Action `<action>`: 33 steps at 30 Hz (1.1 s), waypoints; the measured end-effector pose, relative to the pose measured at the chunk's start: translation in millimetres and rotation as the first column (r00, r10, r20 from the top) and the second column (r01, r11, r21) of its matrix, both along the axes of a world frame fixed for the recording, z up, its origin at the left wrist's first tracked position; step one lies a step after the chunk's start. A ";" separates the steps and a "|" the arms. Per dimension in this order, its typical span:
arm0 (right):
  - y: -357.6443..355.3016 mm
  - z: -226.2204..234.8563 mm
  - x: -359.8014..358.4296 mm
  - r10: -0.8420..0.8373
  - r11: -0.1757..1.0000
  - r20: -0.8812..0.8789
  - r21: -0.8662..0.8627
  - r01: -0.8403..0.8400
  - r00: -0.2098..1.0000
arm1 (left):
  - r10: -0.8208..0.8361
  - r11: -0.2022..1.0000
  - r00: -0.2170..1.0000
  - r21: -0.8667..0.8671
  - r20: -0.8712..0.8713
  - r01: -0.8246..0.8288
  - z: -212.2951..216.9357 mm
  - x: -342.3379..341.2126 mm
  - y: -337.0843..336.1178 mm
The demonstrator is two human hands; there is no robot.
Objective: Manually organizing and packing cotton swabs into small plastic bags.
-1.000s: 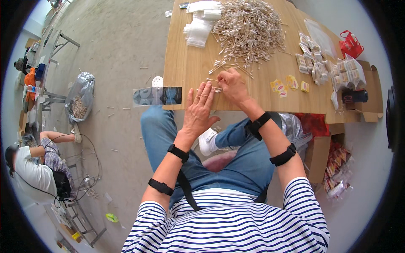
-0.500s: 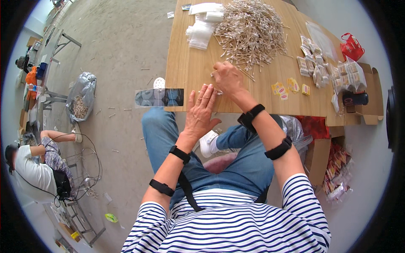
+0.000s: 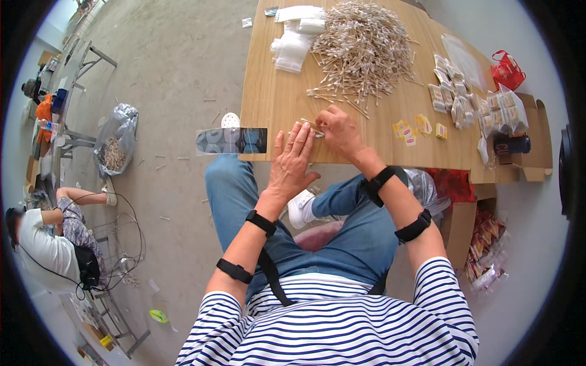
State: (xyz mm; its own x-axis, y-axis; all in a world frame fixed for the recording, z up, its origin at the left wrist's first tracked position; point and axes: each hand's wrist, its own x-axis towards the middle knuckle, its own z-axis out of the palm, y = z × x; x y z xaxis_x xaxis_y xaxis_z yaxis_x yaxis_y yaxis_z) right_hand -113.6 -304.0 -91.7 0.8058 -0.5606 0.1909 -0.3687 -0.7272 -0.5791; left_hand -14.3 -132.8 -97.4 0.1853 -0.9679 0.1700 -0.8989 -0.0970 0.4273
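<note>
Wooden sticks [image 3: 312, 126], small bundle, at near edge of table [image 3: 268, 104], pinched in right hand [image 3: 339, 131]. Left hand [image 3: 293, 163] flat beside it, fingers spread, gripping nothing. Beyond: large stick pile [image 3: 363, 46], clear bags [image 3: 294, 36], packed sachets [image 3: 470, 107], cardboard box [image 3: 537, 152].

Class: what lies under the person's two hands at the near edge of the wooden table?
Under the left hand and right hand, a few thin sticks poke out on the wooden table. Whatever else is beneath the palms is covered.
</note>
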 end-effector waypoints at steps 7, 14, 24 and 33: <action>-0.4 5.4 2.7 -0.131 0.990 -0.081 -0.070 0.125 0.988 | -0.003 1.000 1.000 0.012 -0.002 0.003 2.8 -1.7 -0.9; -5.4 2.4 4.2 -0.148 0.987 -0.060 -0.076 0.143 0.987 | -0.003 1.000 1.000 0.008 -0.002 0.003 2.3 -1.4 0.1; 3.9 -1.5 1.0 -0.215 0.972 0.031 -0.089 0.217 0.976 | -0.008 1.000 1.000 -0.002 -0.011 0.008 1.5 -1.4 0.1; -2.4 4.6 18.3 -0.377 0.906 0.029 -0.195 0.376 0.926 | -0.006 1.000 1.000 0.002 -0.004 0.006 1.5 -1.0 0.9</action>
